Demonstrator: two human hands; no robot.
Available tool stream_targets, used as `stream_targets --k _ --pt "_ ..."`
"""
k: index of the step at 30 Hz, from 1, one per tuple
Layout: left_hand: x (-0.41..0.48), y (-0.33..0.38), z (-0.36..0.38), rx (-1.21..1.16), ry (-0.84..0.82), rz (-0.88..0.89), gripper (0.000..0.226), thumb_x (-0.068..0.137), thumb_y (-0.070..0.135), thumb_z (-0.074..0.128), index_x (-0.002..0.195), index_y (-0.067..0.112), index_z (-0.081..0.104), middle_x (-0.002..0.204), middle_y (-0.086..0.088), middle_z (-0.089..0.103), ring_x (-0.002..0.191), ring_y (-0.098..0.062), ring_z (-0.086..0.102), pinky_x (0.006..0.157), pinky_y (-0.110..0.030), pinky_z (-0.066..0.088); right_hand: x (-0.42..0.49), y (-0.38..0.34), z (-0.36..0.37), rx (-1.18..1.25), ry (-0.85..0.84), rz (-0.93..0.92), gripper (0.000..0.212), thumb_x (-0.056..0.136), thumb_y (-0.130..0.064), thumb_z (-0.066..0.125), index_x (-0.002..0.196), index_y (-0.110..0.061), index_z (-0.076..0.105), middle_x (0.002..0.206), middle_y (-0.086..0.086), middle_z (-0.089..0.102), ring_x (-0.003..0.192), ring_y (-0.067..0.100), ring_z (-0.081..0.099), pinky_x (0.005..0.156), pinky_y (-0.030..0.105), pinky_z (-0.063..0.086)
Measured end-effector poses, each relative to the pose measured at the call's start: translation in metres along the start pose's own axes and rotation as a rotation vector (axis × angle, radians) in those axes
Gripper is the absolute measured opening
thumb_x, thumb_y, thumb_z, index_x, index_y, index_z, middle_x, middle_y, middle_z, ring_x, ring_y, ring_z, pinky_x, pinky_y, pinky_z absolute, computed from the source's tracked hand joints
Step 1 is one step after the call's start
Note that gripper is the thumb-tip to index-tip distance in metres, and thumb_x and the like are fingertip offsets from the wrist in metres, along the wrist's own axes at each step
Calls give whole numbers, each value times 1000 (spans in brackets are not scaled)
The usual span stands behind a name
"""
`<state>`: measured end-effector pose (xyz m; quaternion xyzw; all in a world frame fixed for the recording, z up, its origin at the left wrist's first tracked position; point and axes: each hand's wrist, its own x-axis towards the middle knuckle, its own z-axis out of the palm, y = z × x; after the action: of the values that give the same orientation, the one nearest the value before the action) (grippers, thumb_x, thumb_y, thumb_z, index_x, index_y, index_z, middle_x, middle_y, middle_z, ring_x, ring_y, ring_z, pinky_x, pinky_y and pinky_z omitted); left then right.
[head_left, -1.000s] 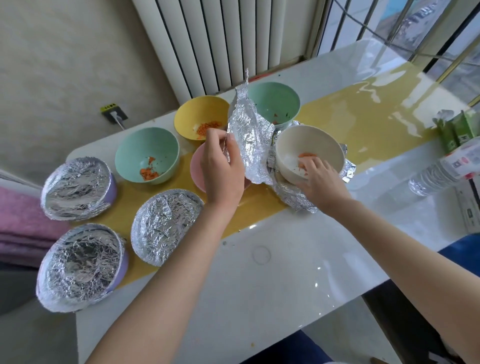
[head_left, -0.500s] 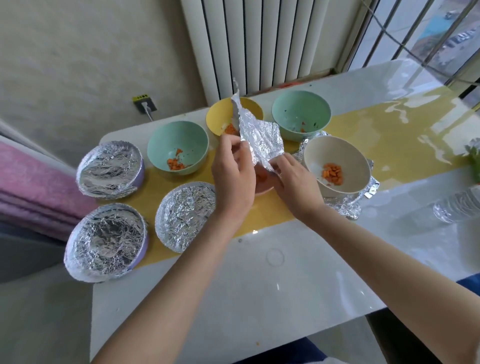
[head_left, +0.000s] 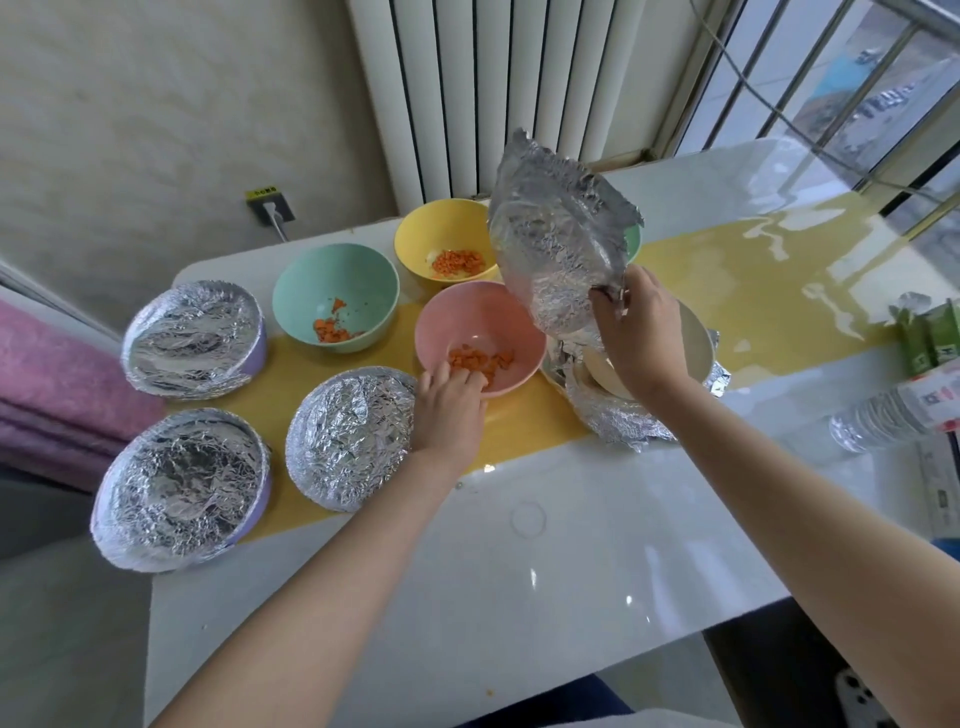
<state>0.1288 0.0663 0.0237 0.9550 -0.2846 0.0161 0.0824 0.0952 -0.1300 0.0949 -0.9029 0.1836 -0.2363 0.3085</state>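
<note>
The desk (head_left: 571, 545) carries 3 foil-covered bowls (head_left: 195, 338) and 5 open bowls (head_left: 311, 280), 3 showing chopped carrot (head_left: 457, 261). The right hand (head_left: 639, 332) has its grip pinching a crumpled, bowl-shaped foil sheet (head_left: 556, 249) by its lower edge, raised above the cream bowl (head_left: 698, 343). The left hand (head_left: 447, 410) curls its grip over the near rim of the pink bowl (head_left: 467, 317), mid-desk.

The foil sheet (head_left: 556, 249) hides most of a far green bowl (head_left: 632, 243); the right hand (head_left: 641, 338) covers much of the cream bowl (head_left: 698, 345). At the pink bowl (head_left: 467, 322), the thumb of the left hand (head_left: 447, 405) is unseen. The right edge crops a bottle (head_left: 883, 421).
</note>
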Motion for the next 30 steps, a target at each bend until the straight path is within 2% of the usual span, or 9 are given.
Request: stream_targets --k 4,8,10,14,18,21,24,28,30 --pt "2 4 8 26 -4 14 21 95 12 47 105 21 62 107 5 64 103 -21 45 86 -32 32 0 6 -3 27 17 39 20 90 -11 55 75 -9 42 74 7 44 69 22 38 60 27 18" --pt "-6 13 6 26 73 83 19 76 1 67 78 20 66 76 4 65 80 -23 53 71 -31 29 -3 8 -9 70 31 76 26 89 -11 56 70 -11 38 69 5 42 65 23 38 58 27 20" --pt "-18 19 8 25 91 137 21 68 2 74 71 21 64 69 6 62 74 -22 53 67 -31 26 -4 6 -11 78 25 83 34 89 -12 57 65 -17 32 64 1 38 63 22 37 58 26 18" --pt "-45 24 17 23 73 187 24 65 8 79 71 23 61 70 6 58 75 -21 51 68 -32 27 -6 1 -16 74 6 69 29 89 -14 57 67 -14 38 70 7 47 66 24 42 58 27 19" --pt "-64 23 17 17 129 217 26 65 2 75 75 21 60 71 5 58 75 -21 50 68 -31 28 -11 0 -19 47 -19 24 22 90 -16 56 77 1 48 77 15 53 70 28 46 62 36 30" --pt "-80 24 15 -4 156 254 25 65 -1 71 75 19 58 69 4 57 73 -21 48 67 -31 29 -18 -1 -22 38 -30 -60 22 89 -12 55 73 -6 42 72 8 44 67 25 40 60 35 27" --pt "-101 26 16 -16 137 314 23 67 1 70 75 19 58 69 5 55 75 -20 45 67 -32 32 -27 0 -24 0 -64 -124 21 89 -11 56 73 -6 43 75 6 43 66 24 40 57 33 23" --pt "-131 30 22 12 87 404 21 68 8 73 74 20 56 69 5 53 76 -19 43 67 -31 30 -40 4 -27 -32 -105 -230 26 90 -12 56 76 -16 36 77 2 41 64 22 39 55 33 31" --pt "-142 30 23 -3 73 450 15 75 13 69 75 20 56 70 6 53 75 -19 45 69 -31 30 -48 5 -25 -38 -121 -266 27 89 -12 57 77 -20 34 77 0 40 62 22 40 53 36 37"
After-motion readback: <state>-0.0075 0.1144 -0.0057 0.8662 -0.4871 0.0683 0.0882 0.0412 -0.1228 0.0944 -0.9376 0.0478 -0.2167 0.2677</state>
